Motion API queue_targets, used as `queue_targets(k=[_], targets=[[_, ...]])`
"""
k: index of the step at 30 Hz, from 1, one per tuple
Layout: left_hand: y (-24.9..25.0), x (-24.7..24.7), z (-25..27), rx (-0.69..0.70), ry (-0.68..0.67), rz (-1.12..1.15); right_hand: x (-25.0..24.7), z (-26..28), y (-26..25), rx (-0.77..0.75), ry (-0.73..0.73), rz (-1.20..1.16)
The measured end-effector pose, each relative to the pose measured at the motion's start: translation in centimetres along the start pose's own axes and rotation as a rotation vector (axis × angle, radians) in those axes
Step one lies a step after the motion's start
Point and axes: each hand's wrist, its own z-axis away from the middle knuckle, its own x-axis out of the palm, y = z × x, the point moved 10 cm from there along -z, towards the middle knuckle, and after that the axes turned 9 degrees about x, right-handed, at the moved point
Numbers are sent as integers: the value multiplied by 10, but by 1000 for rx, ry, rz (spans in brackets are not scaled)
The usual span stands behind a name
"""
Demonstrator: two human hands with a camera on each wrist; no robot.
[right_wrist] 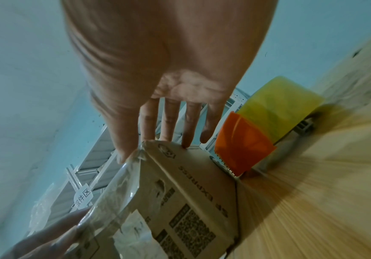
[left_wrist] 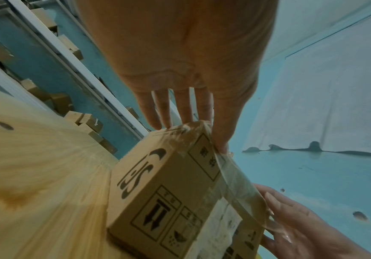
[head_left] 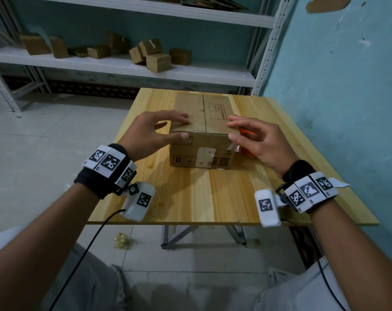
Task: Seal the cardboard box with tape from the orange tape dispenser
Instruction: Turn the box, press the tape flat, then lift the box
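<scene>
Resting on the pale wooden tabletop, the brown cardboard box stands closed, both top flaps down and meeting along a centre seam that runs away from the person. Nearest the camera, black wrist straps carrying white marker blocks sit on both forearms, each with a white camera housing and a black cable. The left hand lies against the near left corner of the box: its fingers are straight and spread, fingertips on the top left flap, thumb against the front face. The right hand mirrors it at the near right corner, fingers straight and apart, fingertips on the top right flap edge, thumb near the upper front edge. Neither hand is curled around anything. A strip of clear packing tape runs along the upper front edge of the box between the two thumbs; in both wrist views part of it stands loose and wrinkled off the cardboard. A torn white label is stuck on the front face among printed black symbols. The orange plastic tape dispenser stands on the tabletop just beside the right side of the box, its serrated edge close to the cardboard and its yellowish tape roll behind. Farther back, a white metal shelving unit holds several small brown cartons against a blue-green wall.
</scene>
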Motion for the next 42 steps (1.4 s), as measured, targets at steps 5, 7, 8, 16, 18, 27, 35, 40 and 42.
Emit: queue_targets(k=[5,7,8,16,18,27,35,40,42], targets=[[-2,0,-1,3,-2,10,0,-1,1,-1,36,-10],[-2,1,-1,-1,-3,19,1,-2,2,-8,47,-6],[-2,1,0,-3,-6,22,1,-2,2,-10,50,-1],[-2,0,0,3,-29,-5,1,0,1,-8,27,37],[-2,0,0,-2,-33,-9,1,0,1,-6,24,52],[-3,1,2,-6,-70,4,0,0,2,12,-15,43],[-3,0,2,16,-65,-4,1,0,3,-4,-16,51],[-4,1,2,19,-90,-3,1,0,6,5,-44,43],[-3,0,2,24,-82,-5,1,0,5,4,-40,49]])
